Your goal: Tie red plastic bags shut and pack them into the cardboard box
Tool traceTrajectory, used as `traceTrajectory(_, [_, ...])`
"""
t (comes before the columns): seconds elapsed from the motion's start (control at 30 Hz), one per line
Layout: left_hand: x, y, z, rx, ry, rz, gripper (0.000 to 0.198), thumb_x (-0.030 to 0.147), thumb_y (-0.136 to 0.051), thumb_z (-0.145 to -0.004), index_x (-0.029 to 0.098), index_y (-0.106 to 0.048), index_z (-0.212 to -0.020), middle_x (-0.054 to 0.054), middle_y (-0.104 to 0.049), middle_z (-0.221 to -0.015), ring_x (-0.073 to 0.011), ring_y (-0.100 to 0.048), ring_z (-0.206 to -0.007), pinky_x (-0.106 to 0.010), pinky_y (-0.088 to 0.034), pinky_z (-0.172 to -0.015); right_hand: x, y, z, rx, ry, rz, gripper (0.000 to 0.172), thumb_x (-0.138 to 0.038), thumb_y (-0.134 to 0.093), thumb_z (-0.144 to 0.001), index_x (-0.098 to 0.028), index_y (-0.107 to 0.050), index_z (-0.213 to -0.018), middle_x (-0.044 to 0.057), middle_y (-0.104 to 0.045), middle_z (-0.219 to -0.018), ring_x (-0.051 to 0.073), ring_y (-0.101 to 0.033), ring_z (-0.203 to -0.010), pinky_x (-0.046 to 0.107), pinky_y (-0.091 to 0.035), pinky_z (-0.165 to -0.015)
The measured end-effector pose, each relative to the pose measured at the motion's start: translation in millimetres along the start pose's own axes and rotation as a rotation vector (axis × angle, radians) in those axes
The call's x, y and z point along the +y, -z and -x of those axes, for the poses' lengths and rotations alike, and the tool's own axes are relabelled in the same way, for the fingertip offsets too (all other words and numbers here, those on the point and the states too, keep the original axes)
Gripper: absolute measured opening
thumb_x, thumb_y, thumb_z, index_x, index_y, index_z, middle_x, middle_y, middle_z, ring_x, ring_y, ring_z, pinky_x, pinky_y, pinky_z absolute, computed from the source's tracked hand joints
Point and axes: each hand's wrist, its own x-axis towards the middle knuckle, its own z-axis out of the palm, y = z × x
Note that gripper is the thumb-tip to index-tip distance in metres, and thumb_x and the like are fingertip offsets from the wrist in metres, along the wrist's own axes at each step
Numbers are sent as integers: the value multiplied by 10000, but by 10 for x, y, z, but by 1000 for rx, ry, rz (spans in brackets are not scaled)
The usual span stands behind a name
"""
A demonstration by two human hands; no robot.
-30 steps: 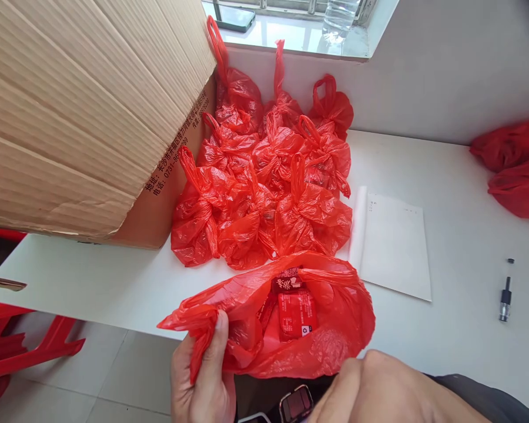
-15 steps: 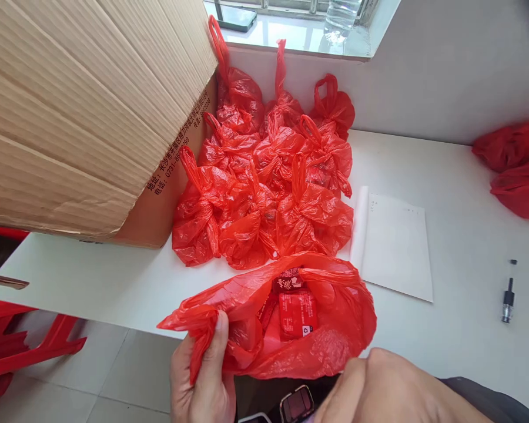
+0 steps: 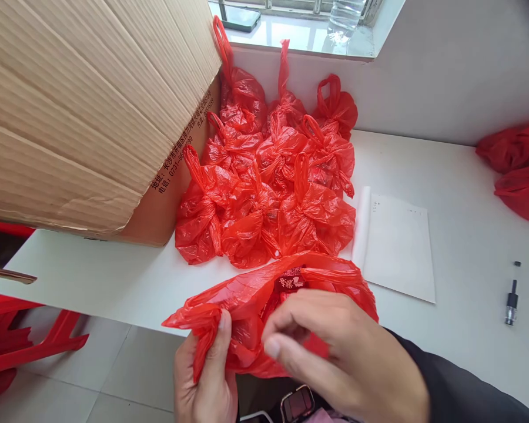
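Note:
My left hand point(image 3: 207, 367) pinches the gathered left side of a red plastic bag point(image 3: 220, 294), thumb on top. The bag's mouth gapes toward me at the front edge of the table. Inside lies a dark packet with printed characters point(image 3: 290, 281); the red packet beside it is mostly covered by my right hand point(image 3: 339, 346). That hand hovers over the bag's opening, fingers curved and the thumb apart from them, with nothing visible in its grasp. Just behind the bag stand several knotted red plastic bags point(image 3: 251, 217) in rows.
A large cardboard box point(image 3: 83, 117) stands on the left of the white table point(image 3: 101, 288). To the right lie a paper pad point(image 3: 399, 247), a pen point(image 3: 511, 302) and more red bags point(image 3: 518, 167). A phone point(image 3: 240, 19) and clear bottle point(image 3: 344, 20) occupy the windowsill. A red stool point(image 3: 35, 346) is below left.
My right hand has come up from the lower right to over the bag's mouth, covering the red packet. My left hand keeps its grip on the bag.

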Motion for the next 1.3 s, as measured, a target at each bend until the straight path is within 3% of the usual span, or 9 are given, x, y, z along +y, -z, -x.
traceTrajectory(0.17, [-8, -40, -39, 136, 118, 44, 435, 463, -954, -417, 208, -728, -687, 34, -752, -776, -134, -699, -696, -239, -599, -812, 380, -264, -212, -116, -73, 790, 187, -150, -483, -925, -161, -615, -1057, 108, -702, -988, 283, -678, -900, 378, -492, -686])
traceTrajectory(0.6, [11, -58, -27, 185, 148, 71, 503, 456, -971, -346, 198, -712, -690, 16, -742, -760, -131, -678, -706, -224, -596, -774, 439, -174, -243, -207, -128, 857, 175, -190, -433, -961, -208, -607, -962, 55, -693, -824, 252, -689, -756, 343, -362, -558])
traceTrajectory(0.8, [-45, 60, -59, 146, 77, -1, 480, 492, -937, -448, 223, -705, -771, 14, -733, -805, -197, -689, -810, -318, -597, -830, 381, 2, 2, -33, -189, 429, 225, -287, -465, -973, -322, -532, -1185, -18, -694, -943, 187, -683, -849, 320, -480, -717])
traceTrajectory(0.93, [-18, 69, -44, 6, -166, -292, 390, 500, -821, -682, 236, -736, -955, -23, -725, -971, -263, -652, -1057, -352, -523, -977, 214, 163, 229, 33, -101, 251, 22, -272, -548, -953, -284, -560, -938, -74, -670, -818, 101, -639, -730, 236, -478, -681])
traceTrajectory(1.0, [57, 6, -24, -84, -322, -390, 400, 452, -734, -802, 264, -698, -1154, -31, -672, -1207, -263, -564, -1226, -341, -426, -1082, 150, 223, 328, 125, 33, 245, 162, -290, -573, -948, -254, -525, -798, -75, -622, -714, 83, -591, -631, 211, -463, -604])
traceTrajectory(1.07, [141, -59, -8, -150, -450, -432, 416, 382, -675, -865, 298, -641, -1271, -14, -596, -1346, -239, -489, -1310, -298, -361, -1114, 159, 266, 395, 300, 161, 322, 128, -295, -600, -931, -257, -549, -819, -36, -638, -811, 104, -616, -723, 215, -490, -651])
traceTrajectory(1.1, [178, -83, -3, -173, -485, -437, 401, 357, -668, -870, 304, -648, -1267, -12, -592, -1345, -232, -488, -1303, -279, -358, -1102, 196, 283, 410, 403, 189, 408, 49, -294, -622, -914, -262, -586, -904, 5, -652, -962, 142, -635, -887, 244, -512, -762])
traceTrajectory(1.2, [265, -120, 7, -187, -510, -365, 260, 365, -710, -826, 280, -750, -1068, -38, -621, -1207, -238, -547, -1180, -264, -388, -1044, 382, 330, 378, 573, 198, 676, 443, -295, -677, -870, -253, -534, -1286, 99, -529, -1337, 276, -473, -1284, 477, -350, -1128])
traceTrajectory(1.3, [353, -148, 27, -222, -399, -217, 191, 415, -763, -755, 229, -763, -796, -60, -621, -1096, -266, -583, -1100, -310, -411, -1046, 521, 405, 313, 493, 241, 641, 337, -207, -588, -924, -261, -532, -1252, 47, -630, -1140, 214, -580, -1114, 529, -270, -1179])
